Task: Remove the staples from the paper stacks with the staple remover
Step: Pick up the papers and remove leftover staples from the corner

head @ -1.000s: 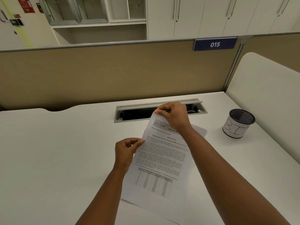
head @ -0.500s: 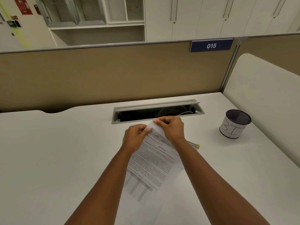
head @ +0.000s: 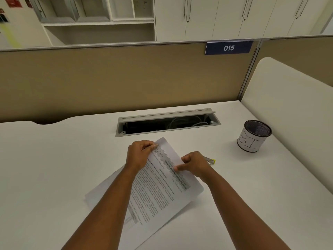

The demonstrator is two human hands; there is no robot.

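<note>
A printed paper stack lies at an angle on the white desk. My left hand pinches its far top corner. My right hand pinches the stack's top edge further right, thumb on the printed side. A second white sheet shows underneath, to the left. A small clear and yellow tool, perhaps the staple remover, lies on the desk just behind my right hand, mostly hidden. No staple is visible.
An open cable tray is set into the desk beyond the papers. A black mesh cup with a white paper label stands at the right. A beige partition closes the back, and a white divider the right side.
My right hand slid from the stack's top corner to the right along the top edge. My left hand moved up from the left edge to the top corner. The stack has turned clockwise.
</note>
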